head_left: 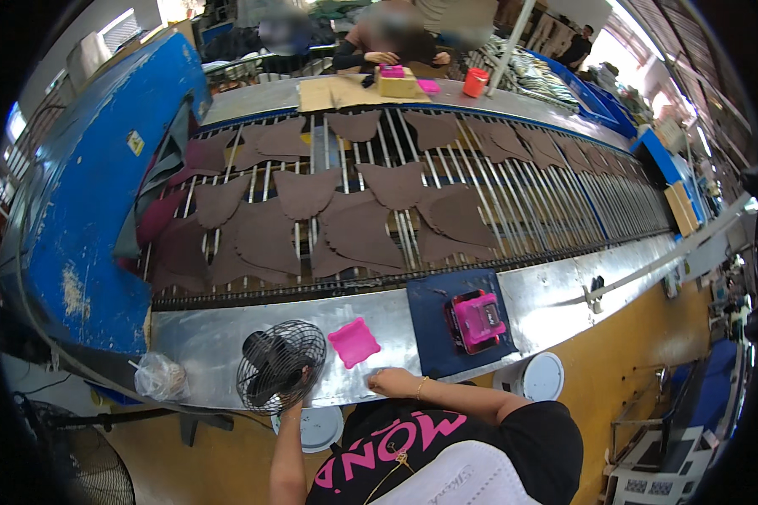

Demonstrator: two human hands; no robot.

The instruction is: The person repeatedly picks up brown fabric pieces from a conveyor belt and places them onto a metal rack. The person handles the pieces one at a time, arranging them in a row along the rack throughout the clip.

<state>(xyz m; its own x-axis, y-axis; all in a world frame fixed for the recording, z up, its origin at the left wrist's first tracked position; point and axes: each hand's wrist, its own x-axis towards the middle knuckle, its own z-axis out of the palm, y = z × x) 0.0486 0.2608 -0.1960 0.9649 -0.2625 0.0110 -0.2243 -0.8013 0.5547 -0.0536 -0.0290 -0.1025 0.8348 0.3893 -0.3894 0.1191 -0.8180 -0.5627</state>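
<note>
My right hand (391, 382) rests at the near edge of the metal table, its fingers curled in; whatever it may hold is hidden. Just beyond it lies a bright pink square piece (354, 342) with slightly wavy edges. My left hand (296, 385) is at the black fan (280, 368), mostly covered by its wire cage, so its fingers do not show clearly. To the right, a pink and black boxy device (478, 321) sits on a dark blue mat (429, 337).
Beyond the metal table (556, 286), brown cut pieces (307, 194) lie in rows on a conveyor of metal bars (514, 202). A blue machine housing (84, 202) stands left. Across sits another person (387, 42) near a red bucket (476, 82). A plastic bag (162, 377) lies at the left corner.
</note>
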